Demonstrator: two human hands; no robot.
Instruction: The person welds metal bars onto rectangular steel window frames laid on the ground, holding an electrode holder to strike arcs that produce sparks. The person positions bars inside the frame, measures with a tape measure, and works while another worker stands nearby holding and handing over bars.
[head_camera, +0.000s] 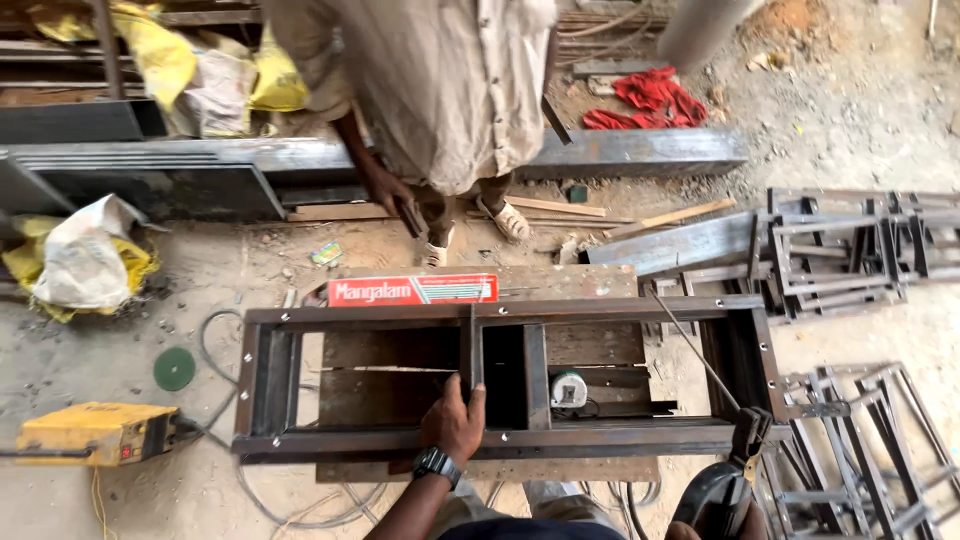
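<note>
**Left hand steadies a steel strip inside the frame while the right holds the welding holder off to the side**

While a second person (440, 90) in a pale shirt stands at the far side of the work, the wearer of the camera bends over a long rectangular steel frame (500, 437) that lies flat on a wooden bench (600, 345), its long axis running left to right across the view. Stacks of smaller welded frames (850, 250) lie on the ground to the right, and a yellow welding machine (95, 432) sits on the floor to the left with cables trailing from it.

Inside the frame, a narrow flat steel strip (475, 345) lies crosswise, running from the near rail to the far rail, at right angles to the frame's length. The left hand (455, 420), a black watch (436, 463) on its wrist, rests on the near rail with its fingers closed around the near end of that strip, so the strip leads straight away from the grip.

The right hand (715, 525) is mostly cut off by the bottom edge; it appears wrapped around a black welding holder (735, 465), though how tightly cannot be told. A thin rod (695, 350) slants up and to the left from the holder over the frame's right end. It is well apart from the strip, so the left hand is the nearer one.

A green grinding disc (174, 368) lies on the floor to the left.
</note>
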